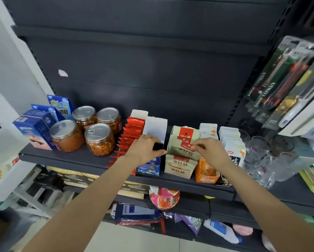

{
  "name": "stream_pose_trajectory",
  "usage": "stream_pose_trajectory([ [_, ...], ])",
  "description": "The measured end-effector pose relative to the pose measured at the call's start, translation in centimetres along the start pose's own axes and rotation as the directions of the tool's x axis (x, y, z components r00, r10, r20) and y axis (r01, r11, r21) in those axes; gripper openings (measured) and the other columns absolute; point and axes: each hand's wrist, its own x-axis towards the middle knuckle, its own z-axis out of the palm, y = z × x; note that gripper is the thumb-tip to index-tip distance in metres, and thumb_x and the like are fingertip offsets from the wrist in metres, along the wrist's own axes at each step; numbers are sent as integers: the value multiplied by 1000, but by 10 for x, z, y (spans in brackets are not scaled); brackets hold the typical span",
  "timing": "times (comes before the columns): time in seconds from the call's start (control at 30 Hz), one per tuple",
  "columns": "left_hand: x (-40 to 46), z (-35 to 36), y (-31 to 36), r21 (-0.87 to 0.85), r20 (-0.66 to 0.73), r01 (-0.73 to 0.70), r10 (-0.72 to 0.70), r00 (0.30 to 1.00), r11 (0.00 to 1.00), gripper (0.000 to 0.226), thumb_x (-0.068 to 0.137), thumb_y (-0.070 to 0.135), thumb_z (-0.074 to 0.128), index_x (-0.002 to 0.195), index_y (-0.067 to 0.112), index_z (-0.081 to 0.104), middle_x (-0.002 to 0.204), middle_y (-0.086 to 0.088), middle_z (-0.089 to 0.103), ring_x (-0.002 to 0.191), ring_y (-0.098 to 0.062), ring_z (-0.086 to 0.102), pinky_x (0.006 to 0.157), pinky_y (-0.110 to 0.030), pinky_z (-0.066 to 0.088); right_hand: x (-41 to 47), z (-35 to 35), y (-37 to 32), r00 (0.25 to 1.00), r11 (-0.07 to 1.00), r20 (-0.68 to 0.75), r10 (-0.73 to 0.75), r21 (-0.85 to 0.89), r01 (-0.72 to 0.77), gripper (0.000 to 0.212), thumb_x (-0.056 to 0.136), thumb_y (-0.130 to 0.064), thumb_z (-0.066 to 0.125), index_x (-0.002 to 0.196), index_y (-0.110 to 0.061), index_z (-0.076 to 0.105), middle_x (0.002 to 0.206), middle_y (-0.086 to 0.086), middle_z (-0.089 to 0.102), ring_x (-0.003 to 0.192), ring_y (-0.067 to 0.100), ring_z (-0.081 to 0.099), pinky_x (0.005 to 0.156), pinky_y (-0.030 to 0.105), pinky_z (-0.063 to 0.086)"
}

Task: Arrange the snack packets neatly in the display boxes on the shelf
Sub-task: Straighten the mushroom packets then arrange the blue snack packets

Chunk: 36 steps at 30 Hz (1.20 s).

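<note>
Several display boxes stand side by side on the dark shelf (65, 157). A row of red packets (129, 137) fills the left box. Beside it is a blue box (149, 166) with a white raised flap; my left hand (145, 146) rests over its top, fingers curled around dark packets inside. The beige box (179, 160) holds beige packets with red labels; my right hand (209, 150) pinches the top edge of one beige packet (184, 142). Further right sit an orange box (207, 171) and a box of white packets (231, 142).
Clear jars with metal lids (98, 140) and blue cartons (34, 130) stand at the shelf's left. Glass cups (259, 157) crowd the right end, below hanging knife packs (283, 77). A lower shelf holds a pink bowl (164, 197) and flat boxes.
</note>
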Motion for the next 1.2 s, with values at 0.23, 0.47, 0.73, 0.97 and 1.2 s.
stream_pose_trajectory([
  [0.23,15,-1,10,-45,59,-71,74,996,996,45,97,37,46,141,32,39,138,-1,47,126,-20,43,106,-43,37,5,-21,-2,974,999,-225,4,51,8,15,93,-19,56,95,-16,71,76,-9,66,52,10,52,48,16,38],
  [0.47,45,-1,22,-59,133,-37,45,990,998,46,99,24,44,143,31,35,138,-5,47,119,-23,49,98,-38,43,0,-52,1,927,989,-372,54,150,2,15,93,-13,56,96,-11,71,85,-5,68,73,4,60,58,8,45],
  [0.73,63,8,23,-271,122,24,10,992,962,46,95,21,52,140,26,41,137,-3,51,123,-21,50,97,-35,48,-2,-64,6,858,922,-480,183,386,19,13,93,-11,56,92,-19,65,87,-1,69,84,12,65,74,28,52],
  [0.97,65,6,19,-509,153,101,-26,988,855,43,95,21,53,138,23,46,137,-4,53,129,-21,46,106,-39,40,-8,-61,7,838,762,-420,348,647,8,13,93,-6,53,97,-14,63,87,3,70,80,12,66,66,22,53],
  [1.2,62,-7,30,-673,139,171,-104,985,720,34,97,31,49,131,26,50,124,-2,48,116,-20,49,77,-24,49,-12,-62,4,856,633,-320,406,774,-11,14,92,-6,55,100,-15,62,90,0,71,82,10,67,64,22,51],
])
